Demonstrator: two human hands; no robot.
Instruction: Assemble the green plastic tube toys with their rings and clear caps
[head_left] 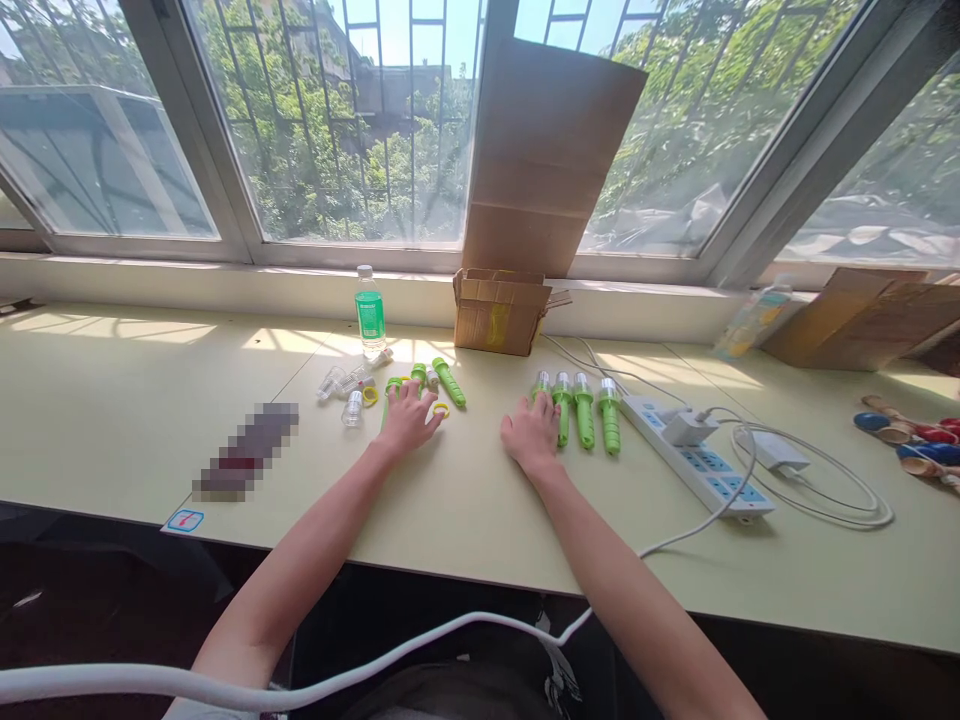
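My left hand (409, 420) reaches over a group of loose green handles (450, 384), its fingers spread and its fingertips at the nearest ones. A yellow ring (442, 410) lies by its thumb, and another yellow ring (370, 397) is to its left. Clear plastic caps (352, 409) are scattered further left. My right hand (531, 432) has its fingers closed over the leftmost flashlight-like green stick (542, 382); only that stick's clear top shows. More clear-topped green sticks (584, 412) lie in a row just right of it.
A green-labelled bottle (370, 314) and an open cardboard box (496, 312) stand near the window. A white power strip (697, 460) with chargers and looped cables lies to the right. Wooden toys (911, 435) are at the far right. A white cable (420, 632) crosses in front of me.
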